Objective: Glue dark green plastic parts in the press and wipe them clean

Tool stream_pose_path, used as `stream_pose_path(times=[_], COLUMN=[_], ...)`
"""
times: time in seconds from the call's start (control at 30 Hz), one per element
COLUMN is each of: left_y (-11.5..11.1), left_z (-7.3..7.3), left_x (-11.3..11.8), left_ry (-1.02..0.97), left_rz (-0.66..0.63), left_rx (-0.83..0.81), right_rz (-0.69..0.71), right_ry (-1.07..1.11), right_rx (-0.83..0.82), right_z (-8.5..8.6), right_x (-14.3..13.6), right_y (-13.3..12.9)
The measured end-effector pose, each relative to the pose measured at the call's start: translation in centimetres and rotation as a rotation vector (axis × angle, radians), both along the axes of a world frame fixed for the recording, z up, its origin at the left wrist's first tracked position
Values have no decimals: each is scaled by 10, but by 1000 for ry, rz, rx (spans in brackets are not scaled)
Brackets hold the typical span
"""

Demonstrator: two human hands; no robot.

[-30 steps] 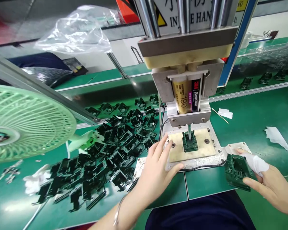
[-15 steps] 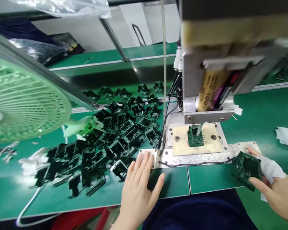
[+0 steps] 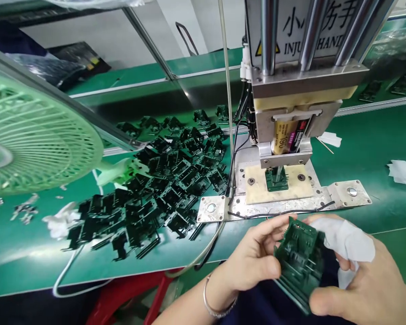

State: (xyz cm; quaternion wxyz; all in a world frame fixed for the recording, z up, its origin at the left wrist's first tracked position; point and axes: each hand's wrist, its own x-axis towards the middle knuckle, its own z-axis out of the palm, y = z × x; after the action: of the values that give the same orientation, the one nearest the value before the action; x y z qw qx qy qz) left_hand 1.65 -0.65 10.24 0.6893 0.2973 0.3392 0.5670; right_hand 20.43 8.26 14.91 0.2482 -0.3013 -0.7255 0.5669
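Observation:
My left hand [image 3: 253, 259] and my right hand [image 3: 362, 289] both grip one dark green plastic part [image 3: 299, 262] close in front of me, below the table edge. A white cloth [image 3: 345, 241] lies over the fingers of my right hand, against the part. Beyond the hands stands a glue dispensing machine [image 3: 291, 85] with a glue cartridge [image 3: 289, 135]. Its nozzle is down on another green part [image 3: 276, 179] seated in a tan fixture plate [image 3: 257, 189].
A heap of several black plastic parts [image 3: 162, 189] covers the green table [image 3: 365, 153] left of the machine. A green fan [image 3: 37, 135] stands at far left. White paper scraps [image 3: 402, 174] lie at right. A cable [image 3: 203, 255] hangs over the front edge.
My left hand left the table by the fixture base and joined the right on the green part. The right hand brought the part from the right bracket toward me. The camera swung.

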Motion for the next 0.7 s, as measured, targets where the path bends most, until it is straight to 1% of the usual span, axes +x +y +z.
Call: stream_pose_path(times=[0.07, 0.13, 0.2, 0.27, 0.37, 0.43, 0.5, 0.57, 0.63, 0.67, 0.7], left_y=[-1, -3, -3, -4, -4, -5, -5, -8, -12, -14, -17], left_z=[3, 5, 6, 4, -2, -8, -10, -7, -2, 0, 2], left_x=[-1, -2, -2, -1, 4, 7, 7, 2, -4, -8, -10], left_ry=[-71, -115, -137, -136, -115, -109, -99, -73, 40, 148, 279], left_rz=[-45, -102, -146, -156, -165, -173, -151, -132, -133, -103, -51], left_rx=[-108, -193, -255, -316, -395, -417, -411, -369, -266, -196, -124], right_rz=[43, 100, 177, 250, 339, 388, 441, 486, 428, 324, 186], right_ry=[-71, -173, -239, -264, -258, -229, -161, -101, -91, -95, -73], right_rx=[54, 117, 152, 182, 209, 206, 196, 182, 162, 144, 157], right_z=[5, 6, 3, -1, -4, -1, 4, 5, -2, -10, -19], right_x=[9, 17, 21, 18, 3, -8, -16, -16, -11, -6, -1], right_y=[10, 17, 19, 15, 11, 14, 20, 24, 23, 20, 17])
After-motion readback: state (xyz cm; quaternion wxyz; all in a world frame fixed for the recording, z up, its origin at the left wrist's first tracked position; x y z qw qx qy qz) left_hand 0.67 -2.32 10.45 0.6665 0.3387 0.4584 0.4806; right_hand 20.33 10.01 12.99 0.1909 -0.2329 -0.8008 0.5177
